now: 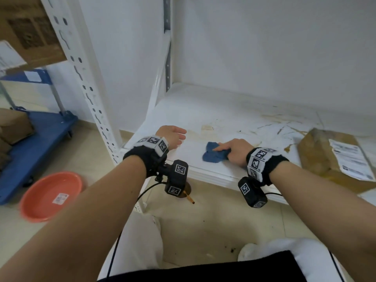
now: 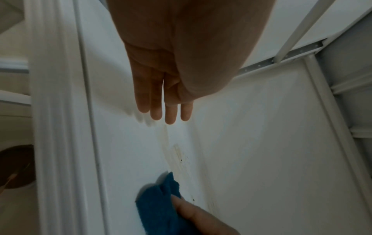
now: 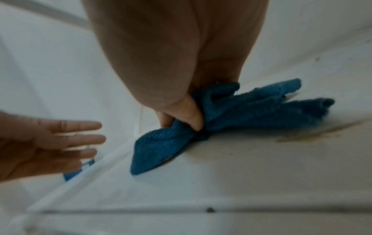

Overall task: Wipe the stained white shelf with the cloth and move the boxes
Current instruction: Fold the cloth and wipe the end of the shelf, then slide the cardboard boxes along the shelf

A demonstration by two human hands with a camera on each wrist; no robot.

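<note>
While brown stains (image 1: 284,121) still streaked the far right of the white shelf (image 1: 203,110), its near left looked clean, and the cardboard box (image 1: 325,157) lay unmoved at the right. The right hand (image 1: 237,150) gripped the bunched blue cloth (image 1: 213,154) against the shelf's near edge; the left hand (image 1: 173,137) hovered flat, fingers straight, holding nothing.

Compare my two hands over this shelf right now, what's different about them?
The right hand grips the bunched blue cloth with curled fingers; the left hand holds nothing, its fingers straight. The right hand presses the cloth onto the white shelf near its front edge; whether the left hand touches the shelf cannot be told. The right hand is nearer the cardboard box; the left hand is nearer the shelf's left end. Both wear marker-tagged wristbands with cameras.
</note>
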